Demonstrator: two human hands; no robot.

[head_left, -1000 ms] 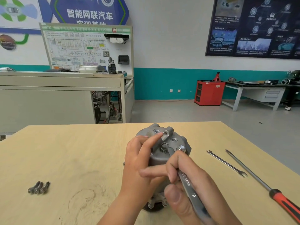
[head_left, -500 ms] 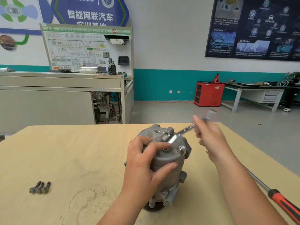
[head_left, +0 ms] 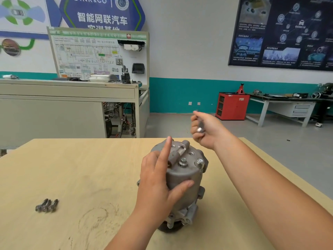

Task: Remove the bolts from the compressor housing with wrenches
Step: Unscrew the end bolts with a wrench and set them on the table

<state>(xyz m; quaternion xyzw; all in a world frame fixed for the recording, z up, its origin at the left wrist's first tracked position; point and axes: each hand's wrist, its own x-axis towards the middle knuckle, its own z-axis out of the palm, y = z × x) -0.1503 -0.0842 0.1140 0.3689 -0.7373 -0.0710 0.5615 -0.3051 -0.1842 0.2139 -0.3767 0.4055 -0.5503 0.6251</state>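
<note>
Clasping compressor housing (head_left: 185, 175) in left hand (head_left: 158, 183) grip, right hand (head_left: 207, 130) grip curled round wrench (head_left: 200, 129), up beyond housing.

The slim silver metal wrench (head_left: 199, 125) is blurred and largely hidden inside the curled fingers of the right hand (head_left: 207, 131), the left flank of the grey cast-metal compressor housing (head_left: 185, 175) is covered by the left hand (head_left: 156, 179), its dark base is partly masked by the left forearm, and both forearms are cut off by the lower edge.

I see a white wall (head_left: 189, 42) with a teal stripe (head_left: 180, 94), a gray floor (head_left: 270, 141), a red cabinet (head_left: 232, 106) far right, and a dark poster (head_left: 281, 31).
</note>
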